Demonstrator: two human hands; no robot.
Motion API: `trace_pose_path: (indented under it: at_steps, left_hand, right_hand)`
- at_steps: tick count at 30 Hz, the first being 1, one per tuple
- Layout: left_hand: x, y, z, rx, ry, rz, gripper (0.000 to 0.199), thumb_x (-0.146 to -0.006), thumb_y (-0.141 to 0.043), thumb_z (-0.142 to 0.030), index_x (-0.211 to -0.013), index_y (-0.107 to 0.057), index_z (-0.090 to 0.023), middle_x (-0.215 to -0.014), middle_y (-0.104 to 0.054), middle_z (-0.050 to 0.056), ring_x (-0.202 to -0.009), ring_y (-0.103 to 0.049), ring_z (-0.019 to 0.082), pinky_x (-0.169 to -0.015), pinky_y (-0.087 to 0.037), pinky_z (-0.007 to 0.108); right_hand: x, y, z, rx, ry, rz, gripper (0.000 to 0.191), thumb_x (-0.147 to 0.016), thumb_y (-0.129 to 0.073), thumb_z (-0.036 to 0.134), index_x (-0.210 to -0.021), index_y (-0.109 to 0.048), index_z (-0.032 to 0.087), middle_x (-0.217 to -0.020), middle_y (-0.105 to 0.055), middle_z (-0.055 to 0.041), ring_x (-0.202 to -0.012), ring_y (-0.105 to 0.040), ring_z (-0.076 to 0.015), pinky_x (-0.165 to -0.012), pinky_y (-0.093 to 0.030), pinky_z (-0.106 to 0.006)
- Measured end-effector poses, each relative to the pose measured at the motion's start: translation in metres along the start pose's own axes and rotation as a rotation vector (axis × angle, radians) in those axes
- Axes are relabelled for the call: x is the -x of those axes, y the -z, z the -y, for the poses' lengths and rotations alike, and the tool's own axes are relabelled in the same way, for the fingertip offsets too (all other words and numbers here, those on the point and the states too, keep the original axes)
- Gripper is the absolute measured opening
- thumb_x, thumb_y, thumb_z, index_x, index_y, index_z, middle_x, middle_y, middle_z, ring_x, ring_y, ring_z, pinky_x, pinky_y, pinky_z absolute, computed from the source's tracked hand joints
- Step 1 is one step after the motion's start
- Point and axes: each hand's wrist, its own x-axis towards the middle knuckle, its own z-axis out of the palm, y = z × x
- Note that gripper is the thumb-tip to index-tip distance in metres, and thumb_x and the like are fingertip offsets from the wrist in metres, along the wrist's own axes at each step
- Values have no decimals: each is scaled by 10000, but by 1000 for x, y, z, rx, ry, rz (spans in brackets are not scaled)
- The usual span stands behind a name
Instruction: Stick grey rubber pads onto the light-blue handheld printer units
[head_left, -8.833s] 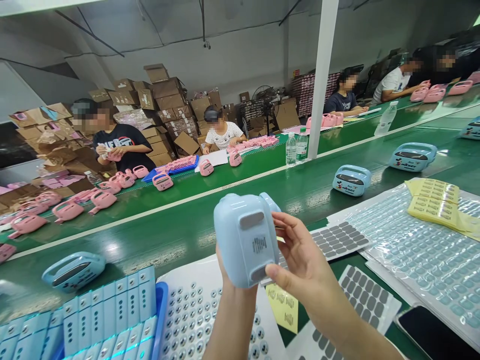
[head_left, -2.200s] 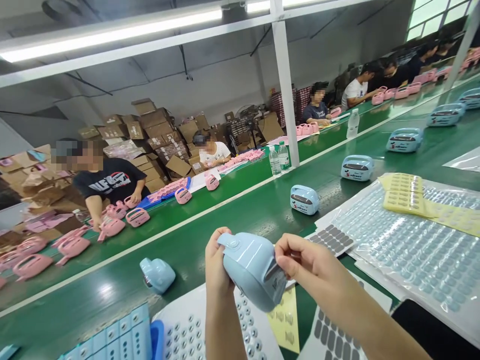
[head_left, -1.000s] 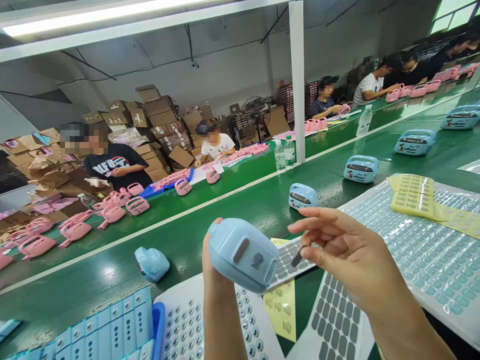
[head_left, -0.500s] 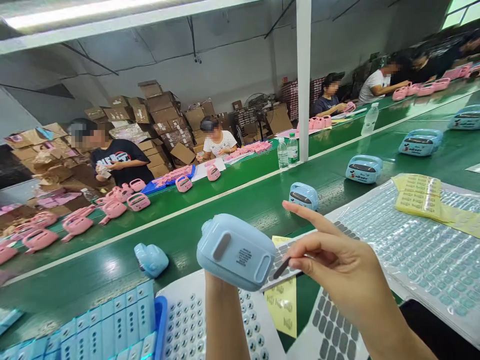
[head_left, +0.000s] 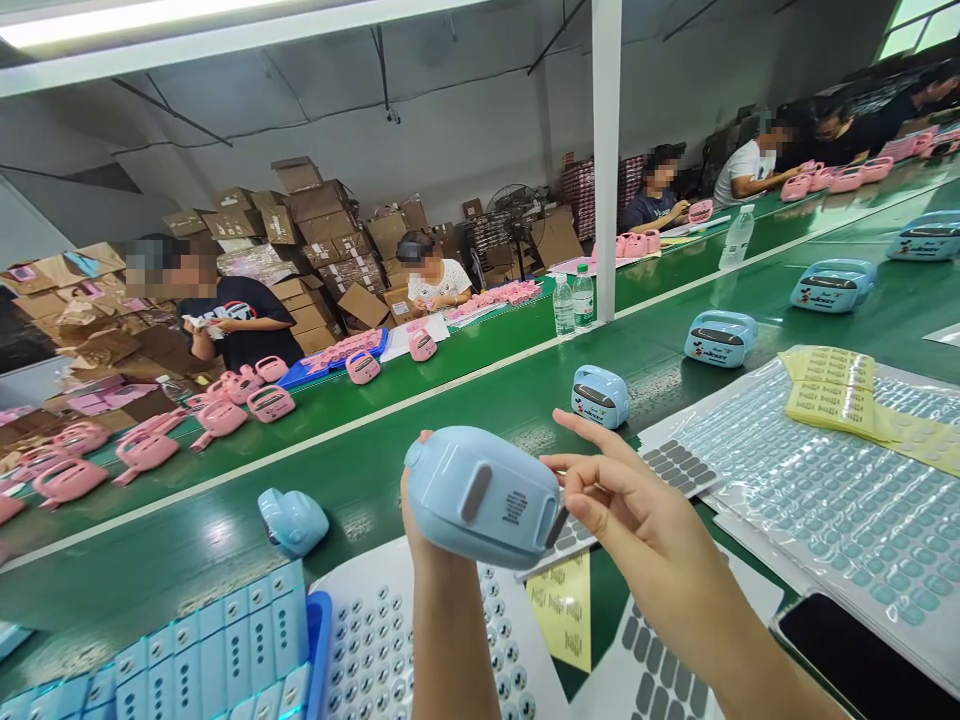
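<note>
Glossy green conveyor belt (head_left: 375, 470) under bright tube lighting, smooth and white-edged. Just above the belt, a pale blue plastic mini printer (head_left: 480, 495), rounded and matte, underside up, cupped in the left hand (head_left: 417, 498) with fingers curled around its end. Right hand (head_left: 637, 520) pinching a small dark grey pad (head_left: 556, 527) right at the printer's edge, forefinger raised and apart. On the belt, beyond the hands, more blue printers, a blue tray (head_left: 319, 640) and plastic sheets of translucent pads (head_left: 840, 500). Past the belt, co-workers (head_left: 750, 170), pink printers (head_left: 270, 403) and stacked cardboard cartons (head_left: 315, 230) against grey walls.
</note>
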Motion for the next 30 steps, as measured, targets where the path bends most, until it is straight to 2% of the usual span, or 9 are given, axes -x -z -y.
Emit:
trace_pose_path:
  at_steps: [3, 4, 6, 10, 13, 17, 19, 24, 30]
  left_hand:
    - [1, -1, 1, 263, 112, 20, 434, -903, -529, -466, -597, -421, -178, -514, -448, 10, -443, -465, 145, -448, -414, 274]
    - [1, -1, 1, 274, 106, 30, 405, -861, -599, -423, -592, -417, -180, -504, -440, 5, -440, -460, 147, -451, -416, 272]
    - [0, 0, 1, 271, 77, 31, 366, -802, -668, -352, -598, -418, -181, -500, -432, -4, -437, -450, 151, -448, -409, 276]
    - [-1, 0, 0, 218, 53, 13, 404, -794, -682, -373, -598, -386, -179, -496, -419, -5, -422, -422, 146, -426, -363, 280]
    - [1, -1, 0, 208, 50, 6, 400, -787, -687, -368, -603, -380, -191, -494, -417, -12, -417, -424, 163, -411, -339, 310]
    - [2, -1, 0, 160, 8, -15, 417, -851, -623, -422, -620, -369, -186, -506, -426, -10, -423, -425, 163, -412, -330, 314]
    - [1, -1, 0, 163, -14, -19, 393, -856, -623, -400, -631, -387, -180, -510, -431, -14, -427, -434, 153, -439, -372, 307]
    - [-2, 2, 0, 204, 36, 26, 378, -824, -650, -385, -634, -402, -173, -527, -447, -6, -455, -460, 146, -457, -394, 280]
    - [-2, 4, -1, 144, 42, -22, 381, -811, -659, -430, -626, -455, -167, -552, -492, 15, -478, -501, 198, -399, -386, 323]
  right_hand:
    - [0, -1, 2, 81, -50, 8, 208, -883, -530, 283, -728, -604, 166, -1434, -436, 26, -1128, -606, -124, -882, -532, -172]
    - [1, -1, 2, 105, -62, 15, 214, -882, -521, 289, -728, -600, 164, -1437, -432, 20, -1134, -603, -136, -891, -540, -204]
    - [1, -1, 1, 119, -45, 13, 222, -890, -515, 286, -722, -586, 158, -1429, -441, 23, -1125, -605, -127, -889, -541, -198]
    - [2, -1, -9, 34, 15, -15, 202, -926, -530, 258, -753, -586, 169, -1419, -447, 69, -1085, -615, -47, -860, -483, -44]
    - [3, -1, -10, 27, 29, -13, 190, -918, -532, 235, -748, -581, 168, -1405, -461, 69, -1091, -610, -39, -853, -477, -31]
    - [3, 0, -1, 120, -22, 22, 196, -900, -498, 250, -741, -570, 161, -1424, -444, 37, -1133, -598, -99, -875, -535, -154]
    - [2, 0, 3, 150, -57, 38, 217, -899, -482, 284, -744, -568, 159, -1431, -437, 17, -1145, -594, -130, -892, -551, -230]
    - [3, -3, 4, 215, -4, 2, 209, -900, -450, 283, -788, -592, 177, -1412, -456, 0, -1194, -565, -174, -925, -545, -362]
    - [5, -5, 1, 226, 0, -17, 224, -912, -438, 270, -775, -589, 180, -1378, -481, -12, -1186, -562, -169, -876, -551, -333]
